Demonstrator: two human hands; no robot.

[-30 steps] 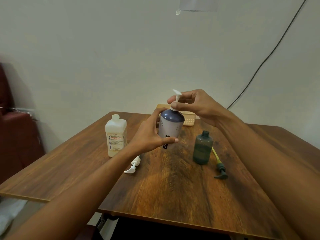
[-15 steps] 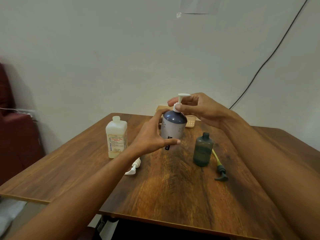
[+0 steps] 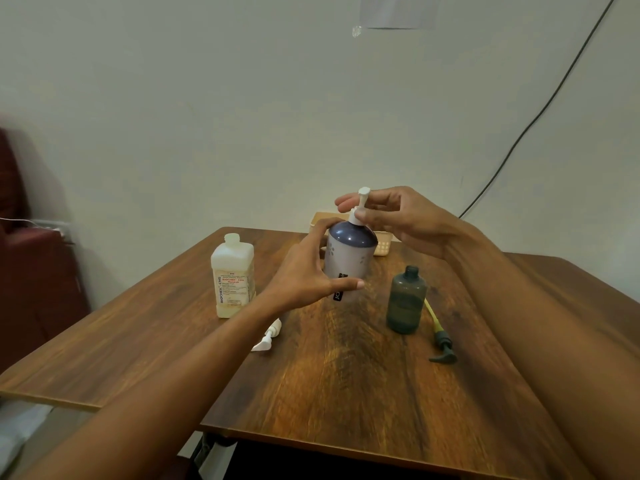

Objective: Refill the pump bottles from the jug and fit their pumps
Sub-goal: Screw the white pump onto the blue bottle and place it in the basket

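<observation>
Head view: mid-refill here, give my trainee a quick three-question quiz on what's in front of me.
1. True or false: the dark green translucent bottle stands open-necked, and its green pump with a yellow tube lies on the wooden table beside it.
2. What does the left hand do to the navy-topped white bottle? A grips its side; B tips it over; C hovers clear of it.
3. Fill the gap: the right hand pinches the ___ standing in that bottle's neck.
Key: 1 true; 2 A; 3 white plastic pump.
</observation>
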